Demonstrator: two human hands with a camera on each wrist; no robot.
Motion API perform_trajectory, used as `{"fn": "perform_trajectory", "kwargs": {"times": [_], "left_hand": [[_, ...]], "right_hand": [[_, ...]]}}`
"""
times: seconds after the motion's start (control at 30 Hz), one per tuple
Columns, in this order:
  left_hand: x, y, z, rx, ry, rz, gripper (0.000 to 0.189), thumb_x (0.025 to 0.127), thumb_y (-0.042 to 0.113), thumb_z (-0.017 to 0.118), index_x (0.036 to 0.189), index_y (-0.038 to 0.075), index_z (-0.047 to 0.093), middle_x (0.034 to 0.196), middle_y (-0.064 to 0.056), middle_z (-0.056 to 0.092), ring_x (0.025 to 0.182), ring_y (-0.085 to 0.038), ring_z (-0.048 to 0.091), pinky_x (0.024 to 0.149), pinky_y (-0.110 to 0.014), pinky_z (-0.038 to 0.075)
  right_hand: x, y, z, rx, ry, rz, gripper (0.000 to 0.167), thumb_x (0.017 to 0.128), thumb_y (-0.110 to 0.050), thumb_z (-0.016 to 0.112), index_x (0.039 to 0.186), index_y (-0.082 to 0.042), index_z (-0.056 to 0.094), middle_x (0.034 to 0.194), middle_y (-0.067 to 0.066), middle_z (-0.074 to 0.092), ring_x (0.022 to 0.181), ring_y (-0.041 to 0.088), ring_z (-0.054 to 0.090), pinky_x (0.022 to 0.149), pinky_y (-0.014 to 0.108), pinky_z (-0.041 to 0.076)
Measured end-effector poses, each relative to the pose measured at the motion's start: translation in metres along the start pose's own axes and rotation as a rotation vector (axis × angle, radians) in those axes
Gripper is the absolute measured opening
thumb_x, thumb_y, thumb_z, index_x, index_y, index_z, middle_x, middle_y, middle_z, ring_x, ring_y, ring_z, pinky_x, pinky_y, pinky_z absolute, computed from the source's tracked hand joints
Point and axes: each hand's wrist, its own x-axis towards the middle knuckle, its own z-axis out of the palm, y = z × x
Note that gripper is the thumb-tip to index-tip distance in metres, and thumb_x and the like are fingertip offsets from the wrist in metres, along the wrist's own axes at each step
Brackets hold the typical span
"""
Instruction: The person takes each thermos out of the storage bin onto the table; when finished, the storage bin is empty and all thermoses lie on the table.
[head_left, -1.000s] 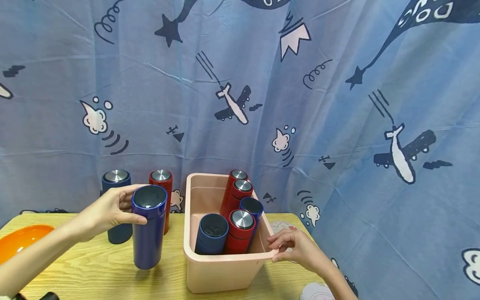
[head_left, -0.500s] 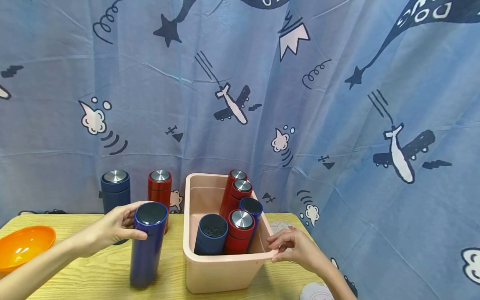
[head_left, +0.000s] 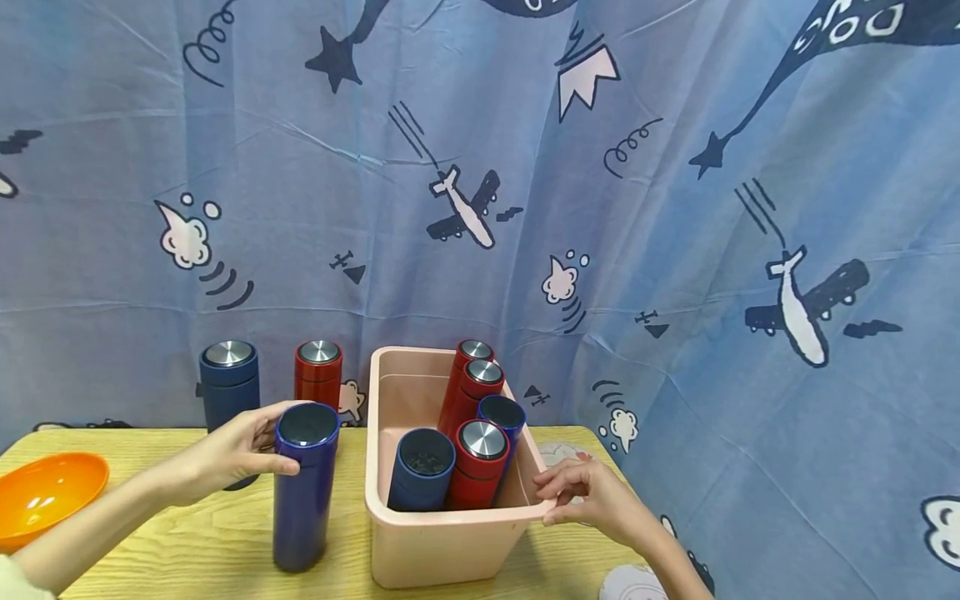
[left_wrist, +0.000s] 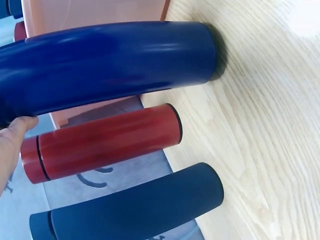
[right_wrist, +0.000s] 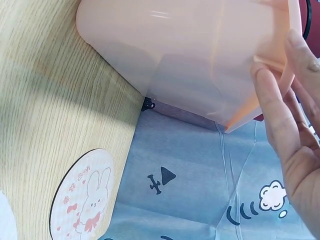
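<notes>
My left hand [head_left: 225, 457] grips a glossy blue thermos flask [head_left: 304, 508] near its top, thumb on the near side. The flask is almost upright, left of a pink plastic bin [head_left: 442, 550], and its base is right at the tabletop in the left wrist view. My right hand [head_left: 592, 498] pinches the bin's near right rim, fingers on the inside and thumb below. Inside the bin stand several flasks: a dark blue one [head_left: 422, 479] at the front, a red one [head_left: 478, 471] beside it, a bright blue one [head_left: 504, 414] and two more red ones behind.
A dark blue flask [head_left: 229, 392] and a red flask [head_left: 318, 375] stand behind my left hand. An orange bowl [head_left: 52, 492] is at the left of the wooden table [head_left: 187, 550]. A round rabbit coaster [right_wrist: 82, 195] lies right of the bin. A patterned curtain [head_left: 420, 292] hangs behind.
My left hand has lowered the blue flask toward the table, then shifted it slightly right and straightened it. The right hand stays on the bin's rim.
</notes>
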Motion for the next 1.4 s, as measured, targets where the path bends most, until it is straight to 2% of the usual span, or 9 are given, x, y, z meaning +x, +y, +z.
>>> {"fn": "perform_trajectory", "kwargs": {"times": [0.3,0.5,0.67,1.07,1.4], "left_hand": [[0.012,-0.004,-0.009,0.018,-0.013,-0.041,0.069,0.09,0.008,0.066,0.144,-0.01,0.027,0.136,-0.033,0.044,0.114,-0.003,0.056,0.091,-0.02,0.047],[0.019,-0.011,-0.017,0.033,-0.012,-0.039,0.066,0.09,0.007,0.065,0.143,-0.009,0.029,0.133,-0.028,0.049,0.112,-0.008,0.058,0.091,-0.023,0.049],[0.023,-0.013,-0.022,0.034,0.002,-0.064,0.068,0.09,0.008,0.066,0.144,-0.008,0.028,0.135,-0.028,0.048,0.113,-0.005,0.057,0.091,-0.022,0.048],[0.022,-0.015,-0.029,0.025,0.011,-0.08,0.071,0.091,0.008,0.065,0.145,-0.011,0.023,0.135,-0.031,0.047,0.112,-0.002,0.056,0.091,-0.021,0.047],[0.016,-0.014,-0.035,0.051,0.023,-0.092,0.07,0.091,0.01,0.065,0.145,-0.01,0.024,0.135,-0.029,0.048,0.112,-0.001,0.056,0.09,-0.021,0.048]], "right_hand": [[0.0,0.0,0.0,-0.015,0.006,-0.008,0.024,0.074,-0.007,0.08,0.09,0.008,0.071,0.105,0.025,0.065,0.088,0.005,0.063,0.07,0.022,0.056],[-0.001,0.0,0.001,-0.024,0.01,-0.029,0.024,0.073,-0.008,0.08,0.089,0.007,0.072,0.104,0.025,0.065,0.089,0.006,0.063,0.07,0.023,0.056],[-0.001,0.0,0.001,-0.023,0.01,-0.047,0.026,0.074,-0.01,0.08,0.09,0.008,0.071,0.104,0.025,0.065,0.088,0.007,0.063,0.07,0.023,0.056],[0.0,0.002,0.001,-0.036,0.009,-0.093,0.024,0.074,-0.005,0.079,0.09,0.01,0.07,0.102,0.027,0.065,0.088,0.005,0.063,0.07,0.025,0.056],[0.0,0.0,0.001,-0.031,0.006,-0.058,0.024,0.074,-0.007,0.079,0.091,0.008,0.071,0.104,0.026,0.065,0.09,0.006,0.063,0.072,0.025,0.056]]}}
